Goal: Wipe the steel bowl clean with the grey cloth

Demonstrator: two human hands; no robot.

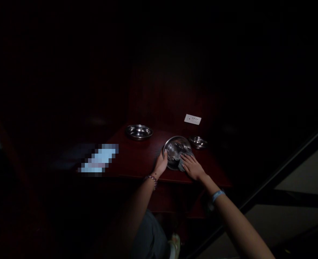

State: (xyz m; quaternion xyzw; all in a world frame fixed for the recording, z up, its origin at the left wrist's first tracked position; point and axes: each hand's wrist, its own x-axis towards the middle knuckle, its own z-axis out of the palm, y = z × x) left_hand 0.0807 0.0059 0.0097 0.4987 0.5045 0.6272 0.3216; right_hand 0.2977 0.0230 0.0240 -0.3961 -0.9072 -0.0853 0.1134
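Observation:
A shiny steel bowl is tilted up near the front of the dark red table, its inside facing me. My left hand grips it by the left rim, with the thumb over the edge. A grey cloth lies against the lower right of the bowl. My right hand holds this cloth against the metal, fingers laid over it. Part of the cloth and the bowl's right rim are hidden beneath those fingers.
Another steel bowl stands at the table's back left; a smaller steel dish sits behind my right hand. A white socket plate is on the back wall. A bright pixelated patch shows at the left of the dark red table.

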